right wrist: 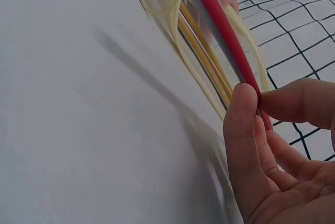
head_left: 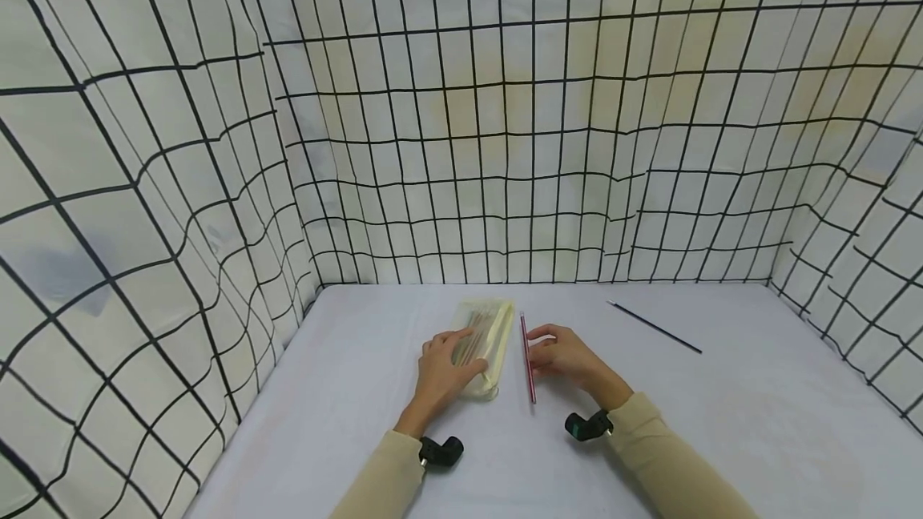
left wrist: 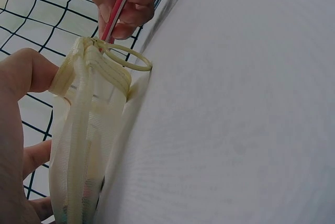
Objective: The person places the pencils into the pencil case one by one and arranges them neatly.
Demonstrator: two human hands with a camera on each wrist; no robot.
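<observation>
A cream mesh pencil pouch with a zip and a small loop lies on the white table, with several pencils inside. My left hand holds it from the left, its thumb at the zip edge in the left wrist view. Just right of the pouch, my right hand pinches a red pencil with a grey stripe between thumb and forefinger. In the right wrist view the pencil slants in front of the pouch, where yellow pencils show. It appears apart from the pouch in the head view.
A dark pencil lies aslant on the table, to the right of my right hand. White walls under a black grid net enclose the back and both sides. Each wrist wears a small black camera.
</observation>
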